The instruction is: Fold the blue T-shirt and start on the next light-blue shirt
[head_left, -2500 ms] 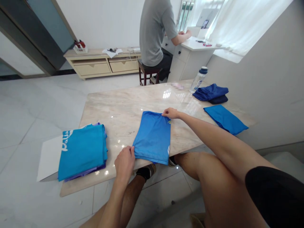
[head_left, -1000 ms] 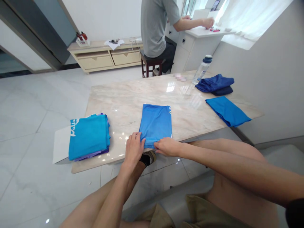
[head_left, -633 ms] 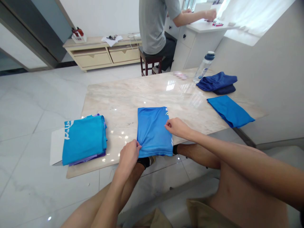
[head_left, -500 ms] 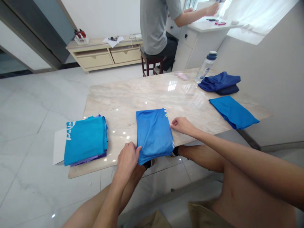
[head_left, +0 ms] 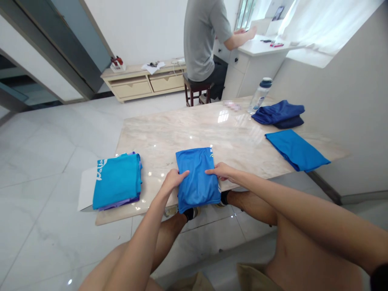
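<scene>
A folded bright-blue garment lies on a pale veined marble table, midway along the near edge, with its lower end projecting slightly past that edge. The left hand is open, fingers extended and resting on the garment's left side. The right hand is likewise open, its fingertips on the garment's right side. Neither hand shows a closed grip. Toward the near left corner, a stack of folded teal garments with white lettering sits on a white card sheet, a purple garment showing beneath it. Toward the far right end are a flat folded blue garment and, beyond it, bunched navy garments. A clear plastic water bottle with a dark cap stands at the far edge, just beside the navy garments. Beyond the table, a seated co-worker in a grey T-shirt faces a white desk, one forearm extended over its top.
</scene>
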The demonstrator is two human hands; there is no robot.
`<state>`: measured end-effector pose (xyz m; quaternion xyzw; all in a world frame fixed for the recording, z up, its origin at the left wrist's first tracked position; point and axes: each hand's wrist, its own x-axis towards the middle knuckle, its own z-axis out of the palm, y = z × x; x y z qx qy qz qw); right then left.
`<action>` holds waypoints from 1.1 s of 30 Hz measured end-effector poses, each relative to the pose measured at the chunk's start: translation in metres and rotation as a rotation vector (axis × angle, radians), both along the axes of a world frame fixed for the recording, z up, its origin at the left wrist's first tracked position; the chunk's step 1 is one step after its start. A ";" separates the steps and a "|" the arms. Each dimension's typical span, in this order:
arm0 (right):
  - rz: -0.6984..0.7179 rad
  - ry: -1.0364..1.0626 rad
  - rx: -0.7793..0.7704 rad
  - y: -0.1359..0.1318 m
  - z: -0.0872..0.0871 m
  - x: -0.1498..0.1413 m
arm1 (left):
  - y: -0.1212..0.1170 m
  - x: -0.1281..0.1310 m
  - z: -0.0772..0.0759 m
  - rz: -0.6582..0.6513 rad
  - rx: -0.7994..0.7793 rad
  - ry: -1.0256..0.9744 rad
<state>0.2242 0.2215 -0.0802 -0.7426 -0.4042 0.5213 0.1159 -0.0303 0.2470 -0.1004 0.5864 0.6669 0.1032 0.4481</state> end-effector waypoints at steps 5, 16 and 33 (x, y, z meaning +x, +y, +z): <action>0.053 -0.061 0.045 0.003 0.008 0.007 | -0.005 0.000 0.019 0.052 -0.231 -0.261; -0.025 0.391 0.586 0.013 0.082 0.056 | -0.002 -0.019 0.119 0.089 0.175 -0.502; -0.063 -0.084 1.200 0.015 0.115 0.053 | -0.017 -0.001 0.136 0.363 0.684 -0.495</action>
